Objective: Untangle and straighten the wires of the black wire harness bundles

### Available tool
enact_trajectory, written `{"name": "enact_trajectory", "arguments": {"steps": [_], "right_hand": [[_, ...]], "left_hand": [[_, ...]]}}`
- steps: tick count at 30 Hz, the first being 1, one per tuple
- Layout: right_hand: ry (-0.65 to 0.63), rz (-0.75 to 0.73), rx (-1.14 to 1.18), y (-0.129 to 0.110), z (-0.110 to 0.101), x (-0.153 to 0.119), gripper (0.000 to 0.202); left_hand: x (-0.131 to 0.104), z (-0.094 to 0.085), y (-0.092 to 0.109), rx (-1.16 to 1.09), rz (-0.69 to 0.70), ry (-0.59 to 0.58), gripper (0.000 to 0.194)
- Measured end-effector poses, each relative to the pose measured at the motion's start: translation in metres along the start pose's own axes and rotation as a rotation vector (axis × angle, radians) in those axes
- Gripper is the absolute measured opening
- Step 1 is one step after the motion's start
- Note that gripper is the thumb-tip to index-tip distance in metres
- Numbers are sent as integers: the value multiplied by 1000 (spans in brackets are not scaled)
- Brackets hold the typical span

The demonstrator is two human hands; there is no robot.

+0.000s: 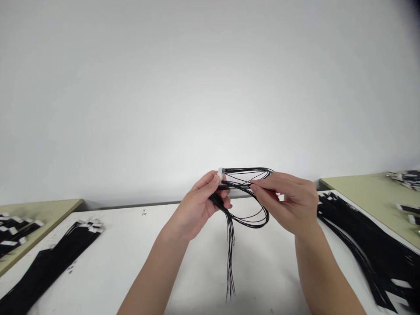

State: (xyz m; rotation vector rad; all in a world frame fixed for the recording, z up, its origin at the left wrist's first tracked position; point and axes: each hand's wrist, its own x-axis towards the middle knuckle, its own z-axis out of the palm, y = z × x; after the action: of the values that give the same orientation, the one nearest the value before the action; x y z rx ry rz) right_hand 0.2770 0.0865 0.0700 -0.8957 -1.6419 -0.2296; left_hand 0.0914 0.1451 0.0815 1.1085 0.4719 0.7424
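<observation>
A white plastic connector [220, 175] with several thin black wires leaving it is in my left hand [205, 199], pinched under the thumb. The black wire bundle [257, 225] curves out to the right in a loop and comes back into the left palm. From below that palm the loose wire ends [230, 267] hang down over the table. My right hand [288, 197] is closed, its thumb and forefinger pinching a thin black wire of the loop. Something small and red with white shows between its curled fingers; I cannot make out what it is.
On the white table [131, 249], a pile of black wire harnesses [62, 253] with white connectors lies left, and a larger pile [367, 245] lies right. Greenish side boards [364, 188] carry more harnesses at both edges. A plain pale wall [197, 87] stands behind.
</observation>
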Motion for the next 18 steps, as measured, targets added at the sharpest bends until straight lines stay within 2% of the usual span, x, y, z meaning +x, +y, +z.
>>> {"name": "enact_trajectory", "arguments": {"steps": [11,18], "right_hand": [[-6,-54,-47,2,-1,1,18],[99,-224,-222,3,1,0,28]], "left_hand": [[1,-1,0,62,16,-1,22],[1,-2,-1,101,15,-6,22]]}}
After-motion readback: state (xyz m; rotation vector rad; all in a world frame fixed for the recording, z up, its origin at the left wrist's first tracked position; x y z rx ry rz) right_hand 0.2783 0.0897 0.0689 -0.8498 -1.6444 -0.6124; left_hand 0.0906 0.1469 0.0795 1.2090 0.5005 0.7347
